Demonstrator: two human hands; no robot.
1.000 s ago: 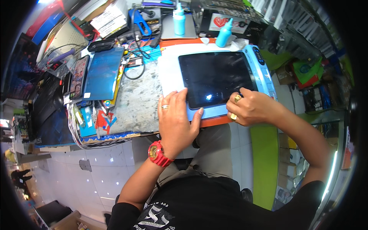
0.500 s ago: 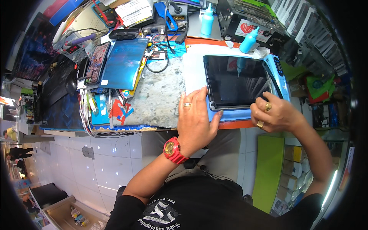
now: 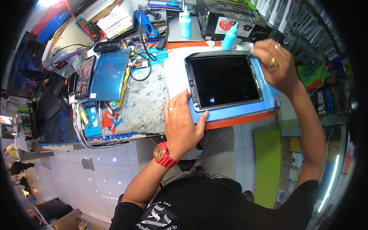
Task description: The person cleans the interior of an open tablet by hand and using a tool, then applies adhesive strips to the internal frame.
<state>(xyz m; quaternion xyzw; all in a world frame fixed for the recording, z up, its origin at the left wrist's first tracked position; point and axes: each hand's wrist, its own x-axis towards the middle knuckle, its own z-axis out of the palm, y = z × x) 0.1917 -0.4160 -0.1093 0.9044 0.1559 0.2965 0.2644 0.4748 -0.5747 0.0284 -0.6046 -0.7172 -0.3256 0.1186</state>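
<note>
A glossy black, rectangular tablet (image 3: 224, 82) with a thin, rough-edged frame lies on a smooth blue plate (image 3: 238, 110), right of the table's middle; a thin dark sheet (image 3: 218, 54) is raised along its far edge. The right hand (image 3: 273, 63), fingers bent, pinches the sheet's right end. The left hand (image 3: 181, 117), open, braces the near left corner. Mottled grey worktop (image 3: 147, 105) spreads left, above pale floor tiles (image 3: 111, 178)
</note>
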